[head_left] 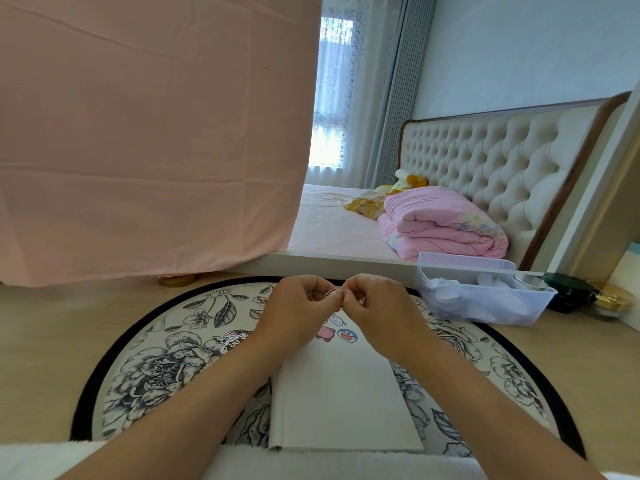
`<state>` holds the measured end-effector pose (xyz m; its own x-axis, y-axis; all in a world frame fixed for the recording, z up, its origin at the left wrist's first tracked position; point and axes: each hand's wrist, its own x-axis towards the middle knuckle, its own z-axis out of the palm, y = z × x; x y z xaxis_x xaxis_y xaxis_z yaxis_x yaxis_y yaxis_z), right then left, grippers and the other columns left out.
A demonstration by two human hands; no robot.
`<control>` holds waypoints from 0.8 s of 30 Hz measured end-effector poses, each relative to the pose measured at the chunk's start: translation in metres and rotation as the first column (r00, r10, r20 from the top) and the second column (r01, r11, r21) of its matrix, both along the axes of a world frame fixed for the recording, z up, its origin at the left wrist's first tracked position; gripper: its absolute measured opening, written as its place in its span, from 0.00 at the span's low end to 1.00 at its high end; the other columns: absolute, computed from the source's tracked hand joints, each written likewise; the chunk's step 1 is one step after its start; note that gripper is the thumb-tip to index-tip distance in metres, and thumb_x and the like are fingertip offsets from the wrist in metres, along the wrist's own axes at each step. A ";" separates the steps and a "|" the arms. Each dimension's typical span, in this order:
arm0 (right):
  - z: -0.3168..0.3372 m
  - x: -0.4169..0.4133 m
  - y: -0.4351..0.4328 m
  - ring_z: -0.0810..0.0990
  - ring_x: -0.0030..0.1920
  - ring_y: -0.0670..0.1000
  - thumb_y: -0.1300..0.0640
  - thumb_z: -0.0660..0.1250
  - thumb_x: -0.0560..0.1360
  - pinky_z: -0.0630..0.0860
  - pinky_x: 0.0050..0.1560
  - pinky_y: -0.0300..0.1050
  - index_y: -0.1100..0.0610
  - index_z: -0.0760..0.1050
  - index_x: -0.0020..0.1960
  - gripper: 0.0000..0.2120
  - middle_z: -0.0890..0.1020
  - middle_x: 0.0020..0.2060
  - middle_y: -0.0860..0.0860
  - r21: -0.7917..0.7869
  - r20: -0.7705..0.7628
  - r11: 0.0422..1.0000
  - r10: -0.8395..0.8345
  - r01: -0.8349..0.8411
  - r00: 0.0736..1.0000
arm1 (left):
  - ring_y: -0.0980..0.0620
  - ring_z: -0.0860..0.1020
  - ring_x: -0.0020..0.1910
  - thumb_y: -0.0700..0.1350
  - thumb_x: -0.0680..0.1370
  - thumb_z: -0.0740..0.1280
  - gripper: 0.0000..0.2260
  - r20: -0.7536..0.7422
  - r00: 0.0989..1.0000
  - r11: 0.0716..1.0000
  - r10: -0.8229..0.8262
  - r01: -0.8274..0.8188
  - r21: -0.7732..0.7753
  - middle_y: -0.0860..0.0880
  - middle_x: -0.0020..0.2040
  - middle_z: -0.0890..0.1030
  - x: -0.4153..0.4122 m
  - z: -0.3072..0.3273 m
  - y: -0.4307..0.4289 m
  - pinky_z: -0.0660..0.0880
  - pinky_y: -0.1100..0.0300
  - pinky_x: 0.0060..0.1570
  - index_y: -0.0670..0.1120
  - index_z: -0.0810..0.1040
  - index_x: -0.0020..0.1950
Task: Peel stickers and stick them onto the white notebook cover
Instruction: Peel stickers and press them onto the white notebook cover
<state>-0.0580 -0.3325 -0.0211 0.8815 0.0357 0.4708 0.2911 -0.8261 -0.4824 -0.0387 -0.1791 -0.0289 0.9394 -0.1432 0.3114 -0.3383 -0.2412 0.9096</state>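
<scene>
Peeling looks to be the step in hand. Both hands are raised together over the far end of the white notebook (343, 393). The left hand (298, 303) and the right hand (375, 303) have their fingers curled in, and their fingertips meet on a small sticker (335, 291) pinched between them. The piece is tiny and mostly covered, so I cannot tell whether the sticker is off its backing or only started at an edge.

The notebook lies closed and flat on a round flowered mat (156, 358) on the wooden counter (41, 323), with its near edge towards the person. Three cartoon stickers sit close together at the far end of the cover, just under the hands: a pink one (324, 332), a blue one (345, 334) and a white one (336, 320). Most of the cover below them is bare. Another pink-and-white sticker (232, 338) lies on the mat to the left of the notebook.

By my reading, the task is partly done. The next move calls for the two layers to be parted fully, with one hand keeping the sticker by its edge and the other taking the backing away. The sticker then goes down onto a free patch of the cover beside the three there and is pressed flat.
</scene>
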 end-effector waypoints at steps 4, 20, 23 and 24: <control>0.003 0.001 -0.001 0.73 0.29 0.41 0.55 0.66 0.79 0.74 0.35 0.41 0.53 0.83 0.42 0.10 0.82 0.32 0.48 0.274 -0.085 0.961 0.070 -0.044 0.994 | 0.57 0.80 0.34 0.46 0.76 0.73 0.04 0.025 1.000 1.000 0.013 -0.013 0.014 0.49 0.37 0.85 0.006 -0.002 0.003 0.78 0.58 0.38 0.51 0.84 0.41; -0.005 0.007 -0.004 0.78 0.31 0.41 0.54 0.69 0.79 0.74 0.36 0.39 0.51 0.83 0.44 0.07 0.83 0.33 0.44 0.338 -0.025 0.941 -0.006 0.014 1.000 | 0.63 0.80 0.32 0.51 0.77 0.72 0.04 0.153 0.982 0.984 0.111 -0.130 0.120 0.57 0.37 0.83 -0.004 -0.002 -0.004 0.71 0.72 0.28 0.57 0.82 0.42; -0.004 0.005 -0.003 0.80 0.36 0.43 0.52 0.69 0.78 0.80 0.41 0.43 0.50 0.84 0.45 0.06 0.83 0.34 0.43 0.264 -0.010 0.964 -0.033 0.034 0.999 | 0.62 0.80 0.31 0.50 0.77 0.73 0.05 0.073 0.994 0.995 0.087 -0.090 0.032 0.55 0.39 0.84 -0.003 0.000 -0.005 0.72 0.71 0.26 0.51 0.86 0.46; -0.004 0.004 -0.003 0.80 0.37 0.44 0.52 0.69 0.78 0.80 0.42 0.44 0.50 0.84 0.46 0.06 0.83 0.34 0.43 0.249 -0.008 0.968 -0.035 0.036 0.999 | 0.62 0.80 0.30 0.50 0.77 0.73 0.05 0.047 0.996 0.997 0.073 -0.073 0.002 0.54 0.38 0.85 -0.003 0.000 -0.005 0.75 0.67 0.26 0.49 0.86 0.46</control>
